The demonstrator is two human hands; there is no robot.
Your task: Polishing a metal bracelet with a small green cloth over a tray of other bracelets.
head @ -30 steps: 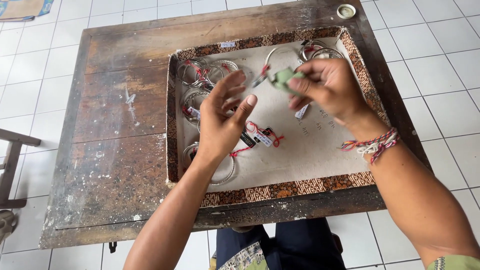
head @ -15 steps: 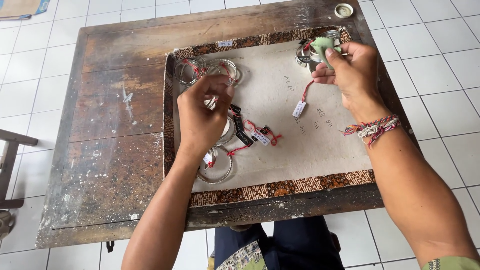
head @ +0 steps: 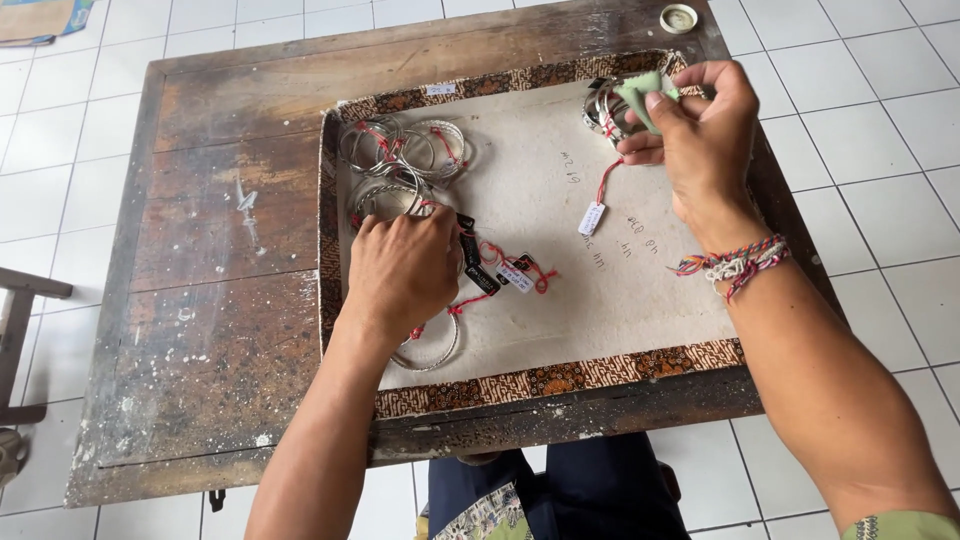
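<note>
My right hand (head: 700,140) holds a pale green cloth (head: 640,92) and a silver bangle (head: 603,108) at the far right corner of the white mat (head: 600,290). A white tag (head: 592,217) hangs from that bangle on a red string. My left hand (head: 405,270) rests palm down on silver bangles (head: 390,195) at the mat's left side, fingers curled over them. More tagged bangles (head: 410,148) lie just beyond it, and one ring (head: 430,352) shows below my palm. Black and white tags (head: 495,270) lie beside my left hand.
The mat has a brown patterned border (head: 560,378) and lies on a worn wooden table (head: 210,300). A small round lid (head: 679,17) sits at the table's far right corner. White floor tiles surround the table. A dark stool edge (head: 20,340) stands at the left.
My right hand carried the cloth and bangle from the mat's middle to its far right corner. My left hand dropped from a raised, spread pose onto the bangles at the left.
</note>
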